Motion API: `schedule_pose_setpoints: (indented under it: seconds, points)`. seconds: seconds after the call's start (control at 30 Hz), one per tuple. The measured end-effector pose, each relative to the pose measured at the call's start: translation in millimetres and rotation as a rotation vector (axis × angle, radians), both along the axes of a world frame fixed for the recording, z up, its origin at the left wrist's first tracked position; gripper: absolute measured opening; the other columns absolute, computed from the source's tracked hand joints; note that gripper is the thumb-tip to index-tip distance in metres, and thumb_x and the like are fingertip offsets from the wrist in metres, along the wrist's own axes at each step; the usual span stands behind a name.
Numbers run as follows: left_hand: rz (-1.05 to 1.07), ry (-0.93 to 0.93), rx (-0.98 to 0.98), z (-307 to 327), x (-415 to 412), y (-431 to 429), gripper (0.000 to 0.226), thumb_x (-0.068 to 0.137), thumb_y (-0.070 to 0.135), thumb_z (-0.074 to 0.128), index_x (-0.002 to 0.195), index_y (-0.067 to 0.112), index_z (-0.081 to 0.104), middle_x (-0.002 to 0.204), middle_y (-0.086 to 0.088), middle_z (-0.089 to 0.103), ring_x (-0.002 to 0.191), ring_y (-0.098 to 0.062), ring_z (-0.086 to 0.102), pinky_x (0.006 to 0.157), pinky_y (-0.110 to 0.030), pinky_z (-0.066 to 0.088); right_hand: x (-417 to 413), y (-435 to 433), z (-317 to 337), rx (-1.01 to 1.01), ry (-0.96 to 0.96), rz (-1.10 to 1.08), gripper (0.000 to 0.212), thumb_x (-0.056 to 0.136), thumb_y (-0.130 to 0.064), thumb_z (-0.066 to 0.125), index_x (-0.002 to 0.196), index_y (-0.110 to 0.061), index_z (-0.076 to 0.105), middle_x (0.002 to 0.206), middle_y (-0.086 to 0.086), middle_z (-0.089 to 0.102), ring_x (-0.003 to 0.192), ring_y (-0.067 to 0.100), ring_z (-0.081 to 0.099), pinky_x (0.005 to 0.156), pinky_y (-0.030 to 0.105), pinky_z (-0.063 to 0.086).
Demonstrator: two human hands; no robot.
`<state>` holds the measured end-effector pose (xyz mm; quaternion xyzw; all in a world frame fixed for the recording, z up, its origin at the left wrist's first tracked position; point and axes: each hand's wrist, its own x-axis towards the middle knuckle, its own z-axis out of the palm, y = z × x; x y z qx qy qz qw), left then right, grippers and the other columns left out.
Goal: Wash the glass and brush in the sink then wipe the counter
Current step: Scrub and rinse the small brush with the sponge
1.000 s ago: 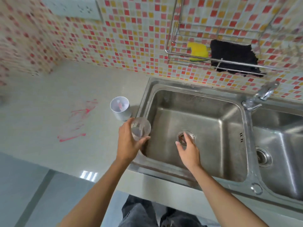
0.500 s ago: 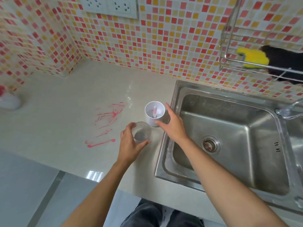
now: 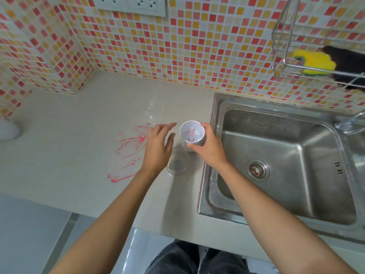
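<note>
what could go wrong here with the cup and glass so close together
The clear glass stands free on the counter, right below the open left hand; a careless sweep could knock it over. The right hand grips the white cup holding the brush; tilting it could drop the brush onto the red smears.

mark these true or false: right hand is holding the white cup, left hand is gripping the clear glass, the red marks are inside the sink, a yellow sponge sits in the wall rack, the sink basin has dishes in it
1. The right hand is holding the white cup. True.
2. The left hand is gripping the clear glass. False: its fingers are spread open above the counter, and the glass stands free beside it.
3. The red marks are inside the sink. False: they are smeared on the counter, left of the hands.
4. A yellow sponge sits in the wall rack. True.
5. The sink basin has dishes in it. False: only the drain strainer shows.
</note>
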<state>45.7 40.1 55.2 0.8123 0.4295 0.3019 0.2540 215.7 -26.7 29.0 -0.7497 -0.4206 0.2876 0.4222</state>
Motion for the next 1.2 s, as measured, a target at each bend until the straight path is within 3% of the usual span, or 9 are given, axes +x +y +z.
schedule_pose_setpoints:
  seconds: [0.07, 0.23, 0.5, 0.73, 0.9, 0.97, 1.07, 1.13, 1.2]
  points:
    - [-0.142, 0.114, 0.076, 9, 18, 19, 0.030, 0.096, 0.010, 0.054, 0.124, 0.014, 0.065, 0.111, -0.009, 0.064, 0.102, -0.031, 0.054, 0.089, -0.019, 0.032, 0, 1, 1, -0.017, -0.009, -0.013, 0.074, 0.061, -0.037, 0.086, 0.122, -0.035, 0.042, 0.111, -0.011, 0.062, 0.097, 0.012, 0.058, 0.078, 0.025, 0.047]
    - [-0.409, 0.333, 0.190, 14, 47, 34, 0.028, 0.095, 0.009, 0.054, 0.118, 0.016, 0.069, 0.108, -0.011, 0.066, 0.094, -0.035, 0.055, 0.082, -0.045, 0.049, 0, 2, -1, -0.051, -0.018, -0.030, 0.074, 0.060, -0.038, 0.086, 0.119, -0.037, 0.042, 0.108, -0.010, 0.064, 0.098, 0.014, 0.061, 0.082, 0.033, 0.052]
    - [-0.504, 0.470, 0.229, 22, 60, 45, 0.025, 0.091, 0.003, 0.062, 0.113, 0.011, 0.071, 0.109, -0.010, 0.068, 0.092, -0.030, 0.055, 0.079, -0.037, 0.050, -2, 4, -6, -0.060, -0.024, -0.059, 0.078, 0.057, -0.042, 0.085, 0.121, -0.038, 0.040, 0.110, -0.007, 0.065, 0.101, 0.018, 0.061, 0.085, 0.042, 0.052]
    - [-0.458, 0.459, 0.287, 13, 55, 40, 0.034, 0.076, -0.007, 0.075, 0.106, 0.007, 0.072, 0.097, -0.011, 0.070, 0.087, -0.031, 0.058, 0.071, -0.033, 0.050, -6, 3, -6, -0.060, -0.032, -0.099, 0.080, 0.057, -0.040, 0.086, 0.122, -0.038, 0.039, 0.110, -0.005, 0.065, 0.100, 0.019, 0.061, 0.083, 0.041, 0.053]
    - [-0.364, 0.308, 0.300, 35, 63, 39, 0.017, 0.090, 0.004, 0.064, 0.105, 0.005, 0.072, 0.098, -0.015, 0.069, 0.092, -0.034, 0.058, 0.077, -0.038, 0.051, -6, 5, -4, -0.084, -0.057, -0.113, 0.081, 0.060, -0.041, 0.086, 0.124, -0.036, 0.037, 0.115, -0.002, 0.063, 0.103, 0.022, 0.060, 0.082, 0.041, 0.053]
    - [-0.357, 0.290, 0.307, 50, 70, 40, 0.017, 0.093, 0.008, 0.062, 0.105, 0.006, 0.073, 0.099, -0.015, 0.070, 0.092, -0.033, 0.059, 0.079, -0.035, 0.048, -2, 8, 0, -0.121, -0.072, -0.045, 0.090, 0.066, -0.029, 0.086, 0.136, -0.034, 0.030, 0.126, 0.001, 0.058, 0.112, 0.026, 0.057, 0.088, 0.041, 0.051]
    - [-0.341, 0.250, 0.280, 65, 75, 37, 0.018, 0.094, 0.013, 0.061, 0.105, 0.007, 0.074, 0.097, -0.013, 0.071, 0.091, -0.032, 0.059, 0.078, -0.034, 0.046, 18, 2, 16, -0.178, -0.071, 0.017, 0.102, 0.076, -0.003, 0.072, 0.151, -0.032, 0.009, 0.152, 0.005, 0.035, 0.135, 0.026, 0.039, 0.107, 0.041, 0.039]
    - [-0.306, 0.189, 0.237, 71, 79, 32, 0.017, 0.093, 0.017, 0.062, 0.103, 0.009, 0.074, 0.095, -0.011, 0.071, 0.090, -0.031, 0.060, 0.076, -0.033, 0.045, 41, -11, 38, -0.114, -0.136, -0.030, 0.082, 0.082, 0.000, 0.064, 0.150, -0.022, 0.023, 0.152, 0.003, 0.035, 0.137, 0.021, 0.036, 0.112, 0.036, 0.033]
    - [-0.272, 0.137, 0.167, 78, 90, 26, 0.018, 0.093, 0.022, 0.063, 0.102, 0.011, 0.074, 0.095, -0.007, 0.072, 0.087, -0.025, 0.062, 0.074, -0.029, 0.045, 66, -27, 73, 0.016, -0.222, -0.142, 0.053, 0.089, -0.007, 0.060, 0.138, -0.019, 0.045, 0.139, 0.000, 0.051, 0.122, 0.017, 0.051, 0.104, 0.037, 0.043]
